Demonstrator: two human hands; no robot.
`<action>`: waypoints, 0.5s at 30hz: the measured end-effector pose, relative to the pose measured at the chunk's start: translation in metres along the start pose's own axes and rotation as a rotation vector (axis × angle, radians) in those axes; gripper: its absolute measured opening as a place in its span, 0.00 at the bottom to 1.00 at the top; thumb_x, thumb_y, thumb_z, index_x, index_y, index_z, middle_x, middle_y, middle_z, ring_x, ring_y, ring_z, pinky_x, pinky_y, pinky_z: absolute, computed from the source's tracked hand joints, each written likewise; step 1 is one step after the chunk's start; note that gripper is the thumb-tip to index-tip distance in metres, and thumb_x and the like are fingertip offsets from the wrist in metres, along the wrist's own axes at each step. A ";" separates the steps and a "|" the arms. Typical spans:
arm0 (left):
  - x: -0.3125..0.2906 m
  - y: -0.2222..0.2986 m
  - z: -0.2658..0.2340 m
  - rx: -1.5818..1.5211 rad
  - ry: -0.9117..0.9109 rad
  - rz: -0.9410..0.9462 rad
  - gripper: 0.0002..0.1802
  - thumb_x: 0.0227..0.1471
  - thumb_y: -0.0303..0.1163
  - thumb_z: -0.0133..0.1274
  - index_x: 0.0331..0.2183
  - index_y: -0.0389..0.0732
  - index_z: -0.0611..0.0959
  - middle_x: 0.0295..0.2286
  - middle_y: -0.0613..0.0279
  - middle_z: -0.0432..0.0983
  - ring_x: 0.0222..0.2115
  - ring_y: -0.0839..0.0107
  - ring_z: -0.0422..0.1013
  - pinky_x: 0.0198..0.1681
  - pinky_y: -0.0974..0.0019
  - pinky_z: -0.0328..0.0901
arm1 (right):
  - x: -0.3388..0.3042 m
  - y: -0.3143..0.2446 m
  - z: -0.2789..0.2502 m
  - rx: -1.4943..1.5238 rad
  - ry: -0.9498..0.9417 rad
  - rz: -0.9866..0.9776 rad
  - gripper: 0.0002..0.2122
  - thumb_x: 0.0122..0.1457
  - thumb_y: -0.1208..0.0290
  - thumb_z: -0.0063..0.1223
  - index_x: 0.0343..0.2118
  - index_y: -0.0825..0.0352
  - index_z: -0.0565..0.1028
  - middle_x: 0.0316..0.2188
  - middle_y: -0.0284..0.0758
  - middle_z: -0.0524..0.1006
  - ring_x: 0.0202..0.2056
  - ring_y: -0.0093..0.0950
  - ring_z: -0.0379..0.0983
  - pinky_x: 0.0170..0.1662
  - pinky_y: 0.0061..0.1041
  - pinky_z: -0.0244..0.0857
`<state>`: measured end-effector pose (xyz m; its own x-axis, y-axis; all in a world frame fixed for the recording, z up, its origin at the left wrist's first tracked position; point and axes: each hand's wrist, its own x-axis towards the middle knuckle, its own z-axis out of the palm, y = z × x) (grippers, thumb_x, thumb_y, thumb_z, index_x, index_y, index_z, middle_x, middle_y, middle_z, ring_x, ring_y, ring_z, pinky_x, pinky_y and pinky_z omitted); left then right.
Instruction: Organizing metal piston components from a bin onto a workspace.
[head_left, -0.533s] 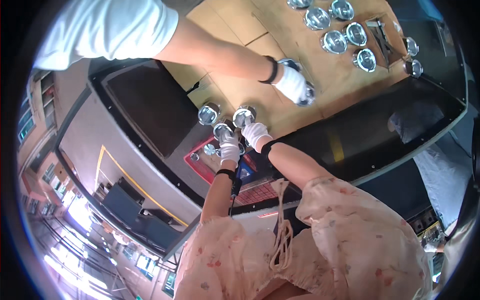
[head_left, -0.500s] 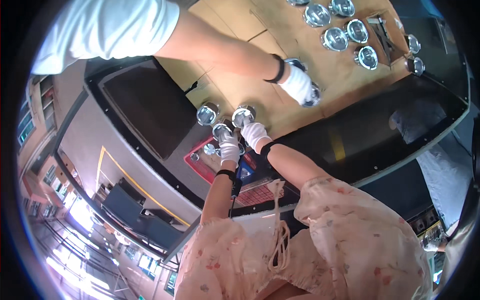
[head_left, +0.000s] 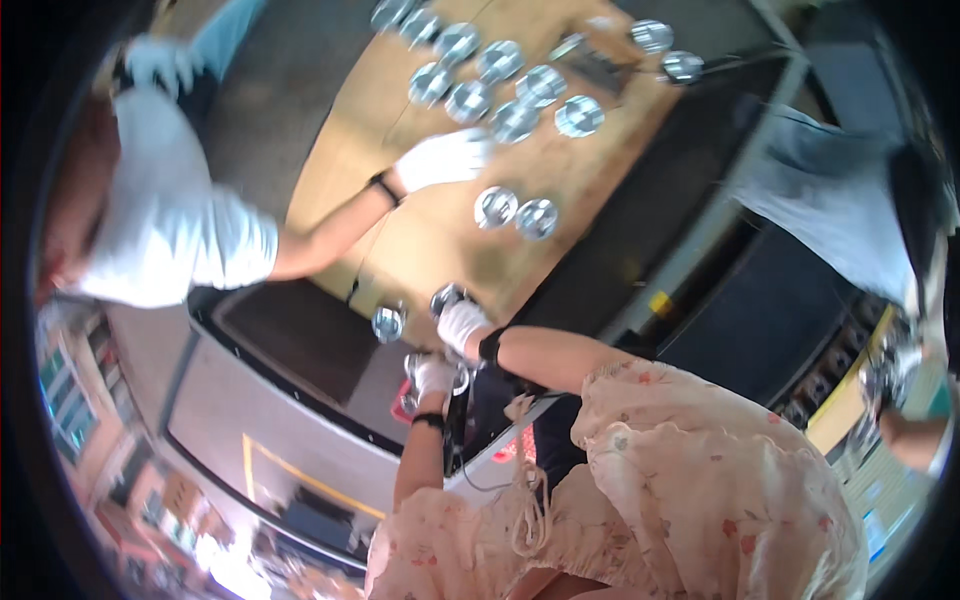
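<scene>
My right hand (head_left: 464, 327), in a white glove, closes on a round silvery part with a glassy front (head_left: 449, 297) at the near end of the cardboard-covered table (head_left: 425, 245). Lower and to the left, my left hand (head_left: 434, 378), gloved too, is closed on a similar round silvery part (head_left: 413, 364) over a red tray (head_left: 401, 408). The glove hides most of that part, and motion blurs it. Another such part (head_left: 388, 322) stands by itself to the left of my right hand.
Across the table a co-worker's gloved hand (head_left: 445, 160) reaches over the cardboard, near two round parts (head_left: 516, 213). Several more (head_left: 470, 100) stand farther back, beside a box-like opening (head_left: 598, 68). Another person's hands (head_left: 890, 390) work at the right edge.
My view has turned and shifted. My left hand has drawn back from the part beside my right hand toward the red tray. The co-worker's hand has come away from the two round parts.
</scene>
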<state>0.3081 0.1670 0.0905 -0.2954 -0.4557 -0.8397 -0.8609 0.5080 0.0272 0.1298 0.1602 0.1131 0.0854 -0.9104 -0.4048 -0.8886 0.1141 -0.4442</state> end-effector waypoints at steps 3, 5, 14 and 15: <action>-0.050 -0.099 0.023 0.098 -0.053 -0.068 0.19 0.45 0.46 0.52 0.35 0.43 0.85 0.37 0.51 0.81 0.42 0.52 0.75 0.47 0.54 0.66 | -0.041 -0.055 -0.132 0.159 0.118 0.054 0.09 0.47 0.73 0.49 0.27 0.75 0.77 0.18 0.46 0.75 0.23 0.39 0.77 0.23 0.35 0.67; -0.053 -0.075 -0.015 -0.211 0.143 -0.003 0.26 0.44 0.53 0.57 0.37 0.40 0.84 0.37 0.48 0.80 0.42 0.52 0.75 0.46 0.54 0.67 | -0.078 -0.032 -0.161 0.425 0.286 0.323 0.08 0.46 0.71 0.50 0.24 0.71 0.78 0.17 0.46 0.75 0.21 0.40 0.76 0.23 0.37 0.68; -0.176 0.139 -0.266 0.734 0.111 0.236 0.14 0.49 0.40 0.51 0.33 0.43 0.86 0.35 0.57 0.82 0.35 0.56 0.78 0.42 0.54 0.67 | -0.423 0.021 -0.355 0.596 0.801 0.606 0.10 0.45 0.70 0.52 0.31 0.61 0.81 0.31 0.41 0.77 0.30 0.42 0.77 0.34 0.38 0.73; -0.168 0.194 -0.274 0.824 0.140 0.331 0.14 0.49 0.40 0.51 0.33 0.43 0.86 0.35 0.57 0.82 0.35 0.56 0.78 0.42 0.54 0.67 | -0.483 0.030 -0.353 0.624 0.862 0.813 0.11 0.46 0.69 0.52 0.33 0.59 0.81 0.33 0.41 0.77 0.32 0.41 0.77 0.36 0.38 0.73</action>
<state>0.0772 0.1419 0.3851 -0.5694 -0.2505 -0.7829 -0.1684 0.9678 -0.1872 -0.0974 0.4632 0.5770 -0.8805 -0.4301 -0.1992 -0.1784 0.6900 -0.7014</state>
